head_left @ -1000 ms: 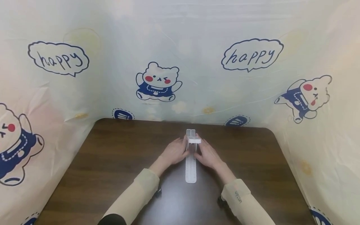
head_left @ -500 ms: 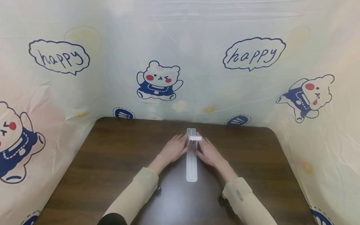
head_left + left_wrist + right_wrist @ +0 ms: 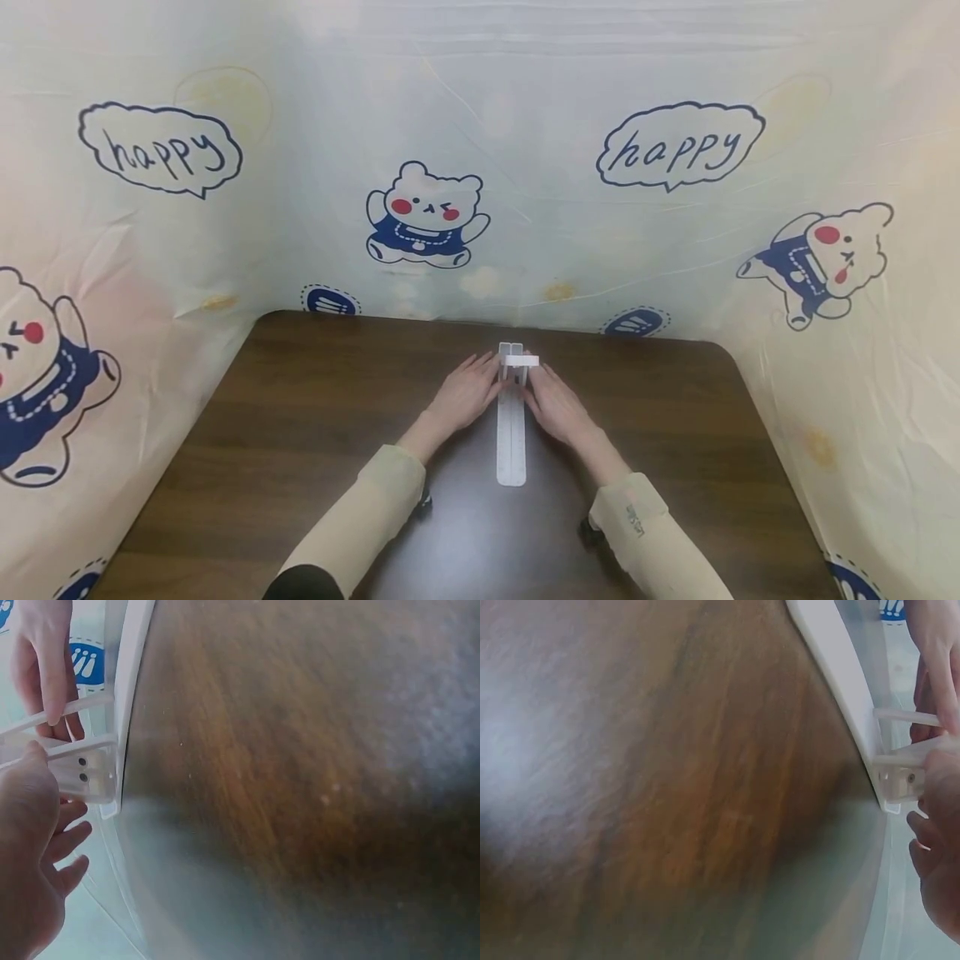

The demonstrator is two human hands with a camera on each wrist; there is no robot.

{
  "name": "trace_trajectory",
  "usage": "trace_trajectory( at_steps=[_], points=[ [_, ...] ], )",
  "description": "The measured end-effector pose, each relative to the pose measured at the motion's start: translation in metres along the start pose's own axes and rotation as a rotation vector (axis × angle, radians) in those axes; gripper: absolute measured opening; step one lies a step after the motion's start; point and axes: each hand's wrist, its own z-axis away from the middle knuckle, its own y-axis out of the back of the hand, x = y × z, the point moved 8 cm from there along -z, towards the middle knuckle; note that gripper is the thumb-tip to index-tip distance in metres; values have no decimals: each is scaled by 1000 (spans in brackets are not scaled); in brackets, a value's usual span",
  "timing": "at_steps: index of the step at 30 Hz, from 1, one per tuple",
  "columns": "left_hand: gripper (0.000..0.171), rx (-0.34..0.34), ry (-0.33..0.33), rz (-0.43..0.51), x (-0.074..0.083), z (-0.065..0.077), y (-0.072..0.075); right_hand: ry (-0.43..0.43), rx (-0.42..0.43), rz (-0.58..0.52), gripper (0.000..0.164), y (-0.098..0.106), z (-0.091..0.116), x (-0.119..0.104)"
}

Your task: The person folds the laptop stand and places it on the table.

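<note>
A white plastic stand (image 3: pixel 512 450) lies lengthwise on the table, its long flat base pointing towards me. Near its far end two slim uprights carry a short white crosspiece (image 3: pixel 521 361). My left hand (image 3: pixel 467 390) holds the left upright, thumb on the near side and fingers beyond it. On the other side my right hand (image 3: pixel 558 404) holds the right upright in the same way. In the left wrist view, the left thumb (image 3: pixel 34 754) touches an upright beside a pale block (image 3: pixel 79 780) with two dark holes. Part of the uprights is hidden behind the hands.
The dark brown wooden table (image 3: pixel 300 433) reaches back to a pale cloth (image 3: pixel 525 167) printed with bears and the word happy. The cloth hangs along the back and both sides. A dark rounded thing (image 3: pixel 303 583) shows at the bottom edge.
The crosspiece has tilted up and back a little, showing less of its top face. Both thumbs have shifted slightly away from me. The base stays in place.
</note>
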Motion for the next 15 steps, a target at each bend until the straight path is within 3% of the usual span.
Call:
trace_trajectory(
  at_steps=[7,13,15],
  points=[
    [47,57,-12,-20,1,-4,1,44,160,-20,26,4,-4,2],
    [38,98,4,-33,3,-7,4,66,238,20,30,-15,-9,21],
    [39,93,22,-13,3,-7,4,41,222,31,25,-10,-7,16]
  ],
)
